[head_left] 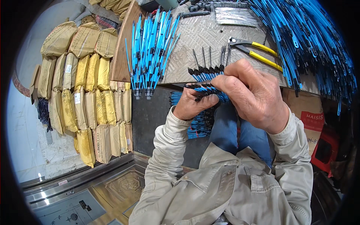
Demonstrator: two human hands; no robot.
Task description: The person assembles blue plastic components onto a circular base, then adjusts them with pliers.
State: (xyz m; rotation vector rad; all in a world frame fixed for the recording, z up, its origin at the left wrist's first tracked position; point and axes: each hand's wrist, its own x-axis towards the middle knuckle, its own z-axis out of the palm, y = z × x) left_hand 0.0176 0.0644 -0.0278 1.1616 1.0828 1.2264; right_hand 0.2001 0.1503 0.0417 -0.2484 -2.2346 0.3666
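My left hand (193, 105) is closed around a small bunch of slim blue-and-black strips (204, 89), thumb across them and black ends showing above. Over the same bunch bends my right hand (255, 95), its thumb and fingers pinched together; whatever small piece it grips is hidden behind the fingers. Just past my hands, at the table edge, several strips with black knobs (204, 70) and thin dark stems point away from me. Pliers with yellow handles (264, 56) lie on the table beyond my right hand.
A big heap of blue strips (300, 41) covers the table's right side. More blue strips (153, 48) lie at its left end, overhanging the edge. Thin silver wires (236, 17) lie at the back. Wrapped parcels (86, 82) are stacked at left. A red object (325, 150) stands low at right.
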